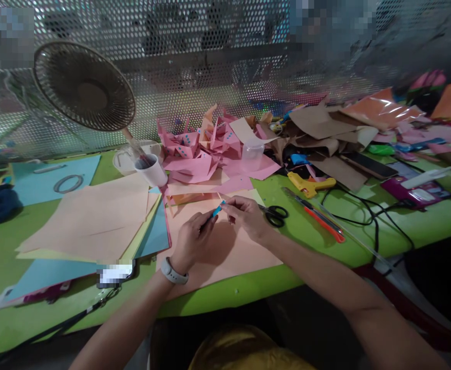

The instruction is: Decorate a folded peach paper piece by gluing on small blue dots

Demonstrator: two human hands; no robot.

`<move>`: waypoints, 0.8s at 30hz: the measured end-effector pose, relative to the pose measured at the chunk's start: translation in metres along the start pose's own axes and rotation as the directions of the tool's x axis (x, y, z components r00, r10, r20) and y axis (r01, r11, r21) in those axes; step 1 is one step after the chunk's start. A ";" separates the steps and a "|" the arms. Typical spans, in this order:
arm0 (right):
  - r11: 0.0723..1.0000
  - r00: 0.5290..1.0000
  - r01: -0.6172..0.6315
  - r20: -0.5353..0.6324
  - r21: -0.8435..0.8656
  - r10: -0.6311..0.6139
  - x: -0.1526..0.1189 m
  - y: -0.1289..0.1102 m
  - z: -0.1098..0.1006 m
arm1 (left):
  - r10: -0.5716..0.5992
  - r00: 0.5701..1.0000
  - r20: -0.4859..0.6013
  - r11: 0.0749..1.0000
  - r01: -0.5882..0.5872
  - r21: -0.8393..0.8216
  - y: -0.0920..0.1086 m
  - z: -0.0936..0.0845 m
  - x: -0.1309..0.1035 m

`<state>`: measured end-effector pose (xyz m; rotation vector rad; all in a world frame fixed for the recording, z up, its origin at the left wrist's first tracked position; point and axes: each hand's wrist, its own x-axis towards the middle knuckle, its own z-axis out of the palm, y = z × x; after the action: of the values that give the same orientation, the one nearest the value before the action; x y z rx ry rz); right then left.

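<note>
My left hand [194, 237], with a pale watch band on the wrist, is closed around a slim blue pen-like object [218, 208] with a dark lower part. The fingertips of my right hand [244, 216] pinch together at its upper end. Whether they hold a separate small piece there is too small to tell. Both hands are over a large peach paper sheet [225, 257] lying on the green table [194, 307]. Black-handled scissors [275, 215] lie just right of my right hand, their blades partly hidden.
Left stand stacked peach sheets [90, 216], a white cup [152, 170] and a fan [87, 87]. Pink folded paper [190, 167] fills the back. On the right are a yellow glue gun [310, 184], an orange cutter knife [325, 223] and black cables [375, 221].
</note>
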<state>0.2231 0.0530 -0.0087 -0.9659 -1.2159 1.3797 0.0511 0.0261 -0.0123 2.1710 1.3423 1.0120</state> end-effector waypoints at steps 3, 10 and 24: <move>1.000 1.000 -0.001 0.007 0.006 0.001 0.000 0.001 0.000 | -0.005 1.000 0.003 1.000 0.005 0.001 0.000 0.000 0.000; 1.000 1.000 -0.015 -0.010 0.012 0.015 0.000 0.006 -0.001 | 0.012 0.999 -0.032 1.000 -0.013 -0.017 0.001 0.000 -0.001; 0.999 0.999 -0.018 -0.044 0.029 0.020 -0.002 -0.004 -0.001 | -0.183 0.983 0.022 0.946 0.182 -0.268 -0.002 0.001 -0.002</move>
<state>0.2251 0.0507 -0.0053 -0.9852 -1.1533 1.3803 0.0505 0.0253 -0.0148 1.8108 1.2961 1.0573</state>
